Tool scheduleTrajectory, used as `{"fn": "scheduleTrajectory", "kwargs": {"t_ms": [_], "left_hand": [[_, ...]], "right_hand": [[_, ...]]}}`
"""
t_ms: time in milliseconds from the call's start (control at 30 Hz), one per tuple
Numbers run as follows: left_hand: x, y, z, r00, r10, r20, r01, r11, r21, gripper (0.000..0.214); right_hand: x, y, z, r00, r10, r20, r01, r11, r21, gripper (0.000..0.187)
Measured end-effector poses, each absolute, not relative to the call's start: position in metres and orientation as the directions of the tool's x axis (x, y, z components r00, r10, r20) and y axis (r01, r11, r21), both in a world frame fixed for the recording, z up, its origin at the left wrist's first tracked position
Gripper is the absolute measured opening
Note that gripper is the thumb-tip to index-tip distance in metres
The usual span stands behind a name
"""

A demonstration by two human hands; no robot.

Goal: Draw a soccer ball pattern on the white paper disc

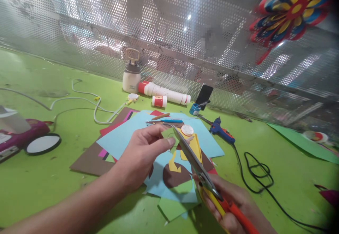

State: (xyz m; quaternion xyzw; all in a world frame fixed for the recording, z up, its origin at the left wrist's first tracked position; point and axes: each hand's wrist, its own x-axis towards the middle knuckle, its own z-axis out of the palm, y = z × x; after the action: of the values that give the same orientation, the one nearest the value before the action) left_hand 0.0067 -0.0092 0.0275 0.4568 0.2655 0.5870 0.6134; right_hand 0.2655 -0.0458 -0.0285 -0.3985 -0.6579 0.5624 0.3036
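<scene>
Between the thumb and fingers of my left hand (144, 153) is a small piece of green paper (169, 133). My right hand (233, 198) is wrapped round the orange and yellow handles of a pair of scissors (194, 161). Their blades point away from me and meet the right edge of the green paper; whether they are biting into it I cannot tell. Beneath both hands lie light blue paper sheets (124, 131), a brown paper circle (172, 179), yellow paper scraps (173, 165) and a green paper offcut (177, 207).
A hot glue gun (221, 130) with a looped black cord lies at the right. Behind the papers are a phone (205, 95), a blue jar (195, 109), stacked paper cups (169, 93) and a spray bottle (131, 78). A round mirror (43, 144) and white cable (96, 110) lie left.
</scene>
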Motion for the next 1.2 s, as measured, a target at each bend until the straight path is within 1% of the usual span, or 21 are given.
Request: {"fn": "scheduleTrajectory", "kwargs": {"t_ms": [133,267,367,467,667,1000,1100,1200], "left_hand": [[0.007,-0.01,0.029,0.168,0.961,0.219,-0.467,-0.118,0.877,0.009],[0.007,-0.01,0.03,0.176,0.959,0.222,-0.468,-0.117,0.876,0.01],[0.007,-0.01,0.029,0.172,0.962,0.212,-0.46,-0.112,0.881,0.011],[0.007,-0.01,0.03,0.169,0.962,0.212,-0.462,-0.113,0.88,0.011],[0.008,-0.011,0.032,0.178,0.966,0.189,-0.474,-0.084,0.876,0.013],[0.008,-0.009,0.03,0.176,0.97,0.168,-0.489,-0.062,0.87,0.008],[0.007,-0.008,0.028,0.156,0.977,0.142,-0.489,-0.048,0.871,0.009],[0.006,-0.006,0.025,0.131,0.984,0.123,-0.493,-0.043,0.869,0.015]], "right_hand": [[0.263,-0.048,-0.023,-0.502,0.864,-0.04,0.176,0.057,-0.983,0.075],[0.262,-0.051,-0.017,-0.509,0.859,-0.05,0.195,0.058,-0.979,0.071],[0.261,-0.05,-0.015,-0.522,0.852,-0.049,0.205,0.07,-0.976,0.073],[0.257,-0.049,-0.012,-0.518,0.855,-0.032,0.217,0.095,-0.971,0.073],[0.248,-0.05,-0.002,-0.524,0.851,0.018,0.241,0.169,-0.956,0.065],[0.248,-0.048,0.002,-0.542,0.838,0.067,0.304,0.27,-0.914,0.059],[0.249,-0.048,0.003,-0.53,0.844,0.076,0.296,0.268,-0.917,0.06],[0.25,-0.048,0.002,-0.507,0.859,0.065,0.281,0.236,-0.93,0.059]]}}
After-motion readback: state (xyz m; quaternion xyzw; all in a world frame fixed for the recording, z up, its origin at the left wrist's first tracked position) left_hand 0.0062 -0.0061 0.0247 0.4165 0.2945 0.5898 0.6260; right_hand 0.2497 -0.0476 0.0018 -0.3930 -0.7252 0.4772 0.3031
